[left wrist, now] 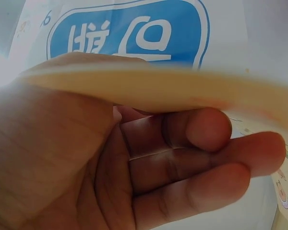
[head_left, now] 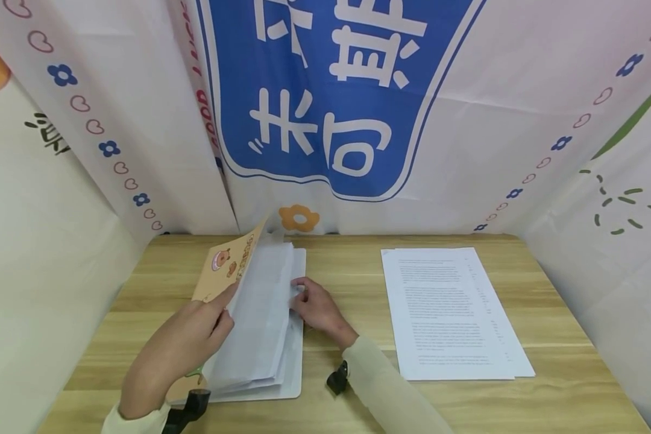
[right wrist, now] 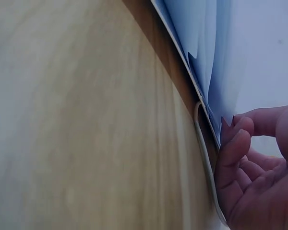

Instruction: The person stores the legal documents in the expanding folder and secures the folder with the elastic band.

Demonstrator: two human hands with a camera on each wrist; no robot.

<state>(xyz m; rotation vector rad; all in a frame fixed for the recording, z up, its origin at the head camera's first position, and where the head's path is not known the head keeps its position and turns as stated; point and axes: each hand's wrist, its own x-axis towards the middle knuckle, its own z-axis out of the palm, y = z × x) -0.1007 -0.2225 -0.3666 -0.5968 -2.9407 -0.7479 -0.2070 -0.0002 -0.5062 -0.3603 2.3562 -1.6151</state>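
Observation:
A display folder lies open on the left of the table, its tan front cover with cartoon pictures raised at a slant. My left hand holds this cover near its free edge; in the left wrist view the cover runs between thumb and fingers. Inside are clear plastic sleeves with white sheets, over a pale back cover. At the sleeves' right edge, my right hand pinches with thumb and forefinger, as the right wrist view of the hand shows. How many sleeves it grips, I cannot tell.
A stack of printed white sheets lies flat on the right of the wooden table, its edges slightly uneven. Printed cloth hangs behind the table and along both sides.

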